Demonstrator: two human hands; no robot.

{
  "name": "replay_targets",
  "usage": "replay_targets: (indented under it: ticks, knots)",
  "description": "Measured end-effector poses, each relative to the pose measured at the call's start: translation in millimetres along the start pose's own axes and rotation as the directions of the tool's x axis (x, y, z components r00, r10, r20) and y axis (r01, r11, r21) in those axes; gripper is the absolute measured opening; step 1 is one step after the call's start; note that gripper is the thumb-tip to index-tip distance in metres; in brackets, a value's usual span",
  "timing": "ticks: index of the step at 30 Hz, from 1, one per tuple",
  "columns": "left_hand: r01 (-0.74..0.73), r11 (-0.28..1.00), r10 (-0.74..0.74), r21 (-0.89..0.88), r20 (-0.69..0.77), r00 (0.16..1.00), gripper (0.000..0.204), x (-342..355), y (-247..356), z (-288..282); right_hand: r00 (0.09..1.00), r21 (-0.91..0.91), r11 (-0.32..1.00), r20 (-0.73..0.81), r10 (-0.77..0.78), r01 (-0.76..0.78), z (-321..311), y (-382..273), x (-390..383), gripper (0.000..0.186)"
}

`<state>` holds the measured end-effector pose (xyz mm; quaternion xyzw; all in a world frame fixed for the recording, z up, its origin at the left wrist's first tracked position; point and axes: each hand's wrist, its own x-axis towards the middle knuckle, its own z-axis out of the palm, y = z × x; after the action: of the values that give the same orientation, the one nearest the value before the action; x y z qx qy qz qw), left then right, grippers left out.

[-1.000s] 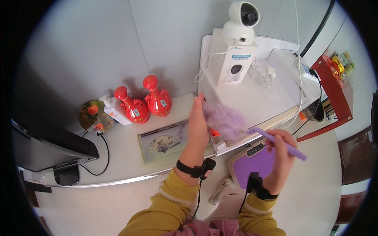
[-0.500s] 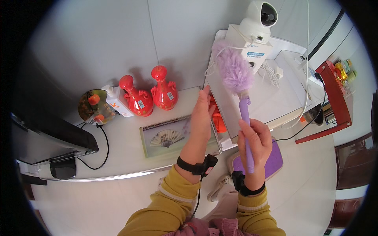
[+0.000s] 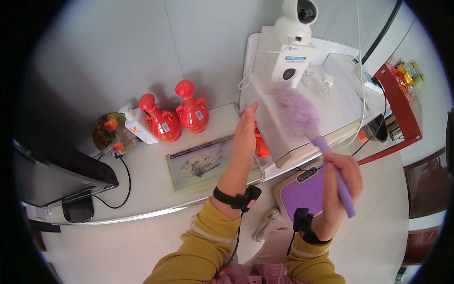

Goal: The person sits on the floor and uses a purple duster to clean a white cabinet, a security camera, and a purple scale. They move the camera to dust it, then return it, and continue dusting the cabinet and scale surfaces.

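Note:
A fluffy purple duster (image 3: pixel 298 111) is in my right hand (image 3: pixel 343 182), whose fingers wrap round its purple handle. Its head, blurred by motion, is over the white top of the raised cabinet (image 3: pixel 305 149). My left hand (image 3: pixel 247 130) reaches out with straight fingers, beside the cabinet's left side and above the right end of the lower shelf; nothing shows in it. Whether its fingertips touch the cabinet I cannot tell. An orange-red item (image 3: pixel 261 144) shows partly behind that hand. Beneath it to the left lies a flat panel with a fan picture (image 3: pixel 198 165).
Two red vases (image 3: pixel 193 111) stand by a white pump bottle (image 3: pixel 138 125) and a round decorated plate (image 3: pixel 113 134). A black screen (image 3: pixel 61 165) is at left. On the cabinet a white camera (image 3: pixel 293 21) tops a box (image 3: pixel 279 59), with cables alongside. A purple-topped platform (image 3: pixel 300 194) lies on the floor.
My right hand has swung right and slightly down with the duster. The duster head has moved off the box front, toward the cabinet's front edge. My left hand stays nearly in place.

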<state>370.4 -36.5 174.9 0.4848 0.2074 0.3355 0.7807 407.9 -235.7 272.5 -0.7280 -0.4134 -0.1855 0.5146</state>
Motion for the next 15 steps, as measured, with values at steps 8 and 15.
replay_targets:
  ticks: [8,15]
  knots:
    - [-0.273,0.916,0.276,0.293,0.032,0.961,0.069,33,-8,13,0.932,0.121,0.952,-0.200,0.302,-0.282,-36,27,0,0.014]
    - [-0.416,0.672,0.416,0.612,0.153,0.896,0.062,52,-40,18,0.909,0.247,0.913,-0.187,0.373,-0.324,-52,48,3,0.019]
